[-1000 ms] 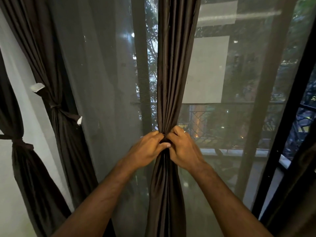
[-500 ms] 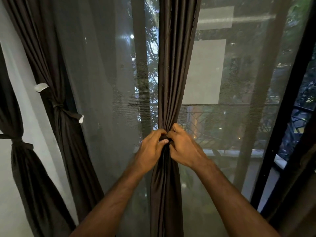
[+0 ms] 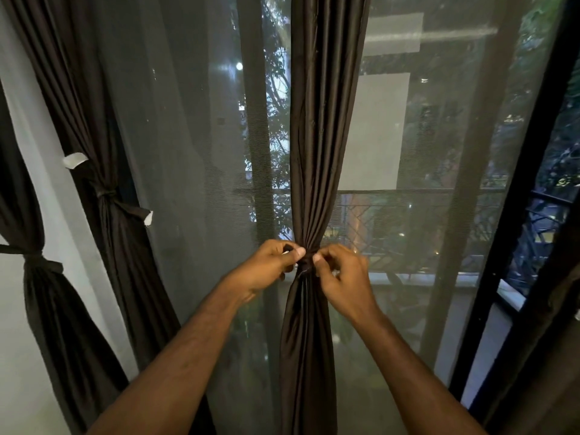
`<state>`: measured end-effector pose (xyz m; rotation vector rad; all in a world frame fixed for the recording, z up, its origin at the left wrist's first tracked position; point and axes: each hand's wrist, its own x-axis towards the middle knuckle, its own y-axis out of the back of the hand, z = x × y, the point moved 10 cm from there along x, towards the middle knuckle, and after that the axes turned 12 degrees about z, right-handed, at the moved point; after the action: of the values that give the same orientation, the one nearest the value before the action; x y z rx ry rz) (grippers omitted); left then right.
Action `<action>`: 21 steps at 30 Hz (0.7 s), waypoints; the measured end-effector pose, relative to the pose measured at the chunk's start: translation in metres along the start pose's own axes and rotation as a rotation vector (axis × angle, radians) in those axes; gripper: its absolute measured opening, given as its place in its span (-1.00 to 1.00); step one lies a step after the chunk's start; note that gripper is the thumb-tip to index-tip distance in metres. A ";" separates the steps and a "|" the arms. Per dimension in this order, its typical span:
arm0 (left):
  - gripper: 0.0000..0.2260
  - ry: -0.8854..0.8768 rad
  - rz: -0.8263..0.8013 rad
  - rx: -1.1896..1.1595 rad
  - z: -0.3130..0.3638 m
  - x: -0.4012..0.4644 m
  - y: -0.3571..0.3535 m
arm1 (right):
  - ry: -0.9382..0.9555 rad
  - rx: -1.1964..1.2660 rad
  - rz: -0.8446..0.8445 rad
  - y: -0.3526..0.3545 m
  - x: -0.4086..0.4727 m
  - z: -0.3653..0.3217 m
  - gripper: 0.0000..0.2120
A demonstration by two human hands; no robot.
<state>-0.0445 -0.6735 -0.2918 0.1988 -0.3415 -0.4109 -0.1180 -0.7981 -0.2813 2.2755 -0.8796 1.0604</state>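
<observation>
A dark brown curtain (image 3: 323, 136) hangs gathered in the middle of the view, in front of a sheer mesh screen (image 3: 194, 152). A dark tie band (image 3: 305, 262) cinches it at waist height. My left hand (image 3: 270, 265) pinches the band's left end, where a bit of white shows between the fingers. My right hand (image 3: 340, 273) pinches the band's right end. Both hands sit on either side of the knot, a little apart from each other.
Two more dark curtains hang tied at the left: one (image 3: 103, 189) with white-tipped tie ends, one (image 3: 34, 265) by the white wall. A black door frame (image 3: 514, 233) stands at the right. A balcony railing (image 3: 423, 221) shows through the mesh.
My hands were pressed together over the gathered curtain; now they have drawn apart sideways, each holding a tie end, and the knot shows between them.
</observation>
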 end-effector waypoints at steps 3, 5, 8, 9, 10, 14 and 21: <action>-0.79 0.042 0.062 -0.132 -0.004 0.000 0.003 | -0.037 -0.045 -0.078 -0.007 -0.004 0.002 -0.66; -0.77 0.074 0.074 -0.296 -0.006 -0.002 0.000 | -0.002 -0.135 -0.109 -0.012 -0.005 0.000 -0.70; -0.95 0.083 0.090 -0.430 -0.009 -0.004 -0.002 | 0.032 -0.146 -0.098 -0.016 -0.003 0.000 -0.79; -0.86 0.067 0.097 -0.457 -0.010 -0.004 -0.003 | 0.032 -0.141 -0.093 -0.017 -0.003 0.001 -0.78; -0.80 0.064 0.105 -0.488 -0.012 -0.005 -0.004 | 0.027 -0.139 -0.088 -0.017 -0.004 0.002 -0.78; -0.88 0.014 0.226 -0.517 -0.015 -0.004 -0.001 | 0.025 -0.144 -0.095 -0.016 -0.006 0.008 -0.73; -0.78 -0.126 0.544 -0.345 0.025 0.026 0.013 | 0.115 -0.199 -0.056 -0.013 0.008 -0.001 -0.66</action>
<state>-0.0260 -0.6758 -0.2583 -0.2574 -0.4263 0.0607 -0.1052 -0.7917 -0.2758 2.0432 -0.8303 1.0203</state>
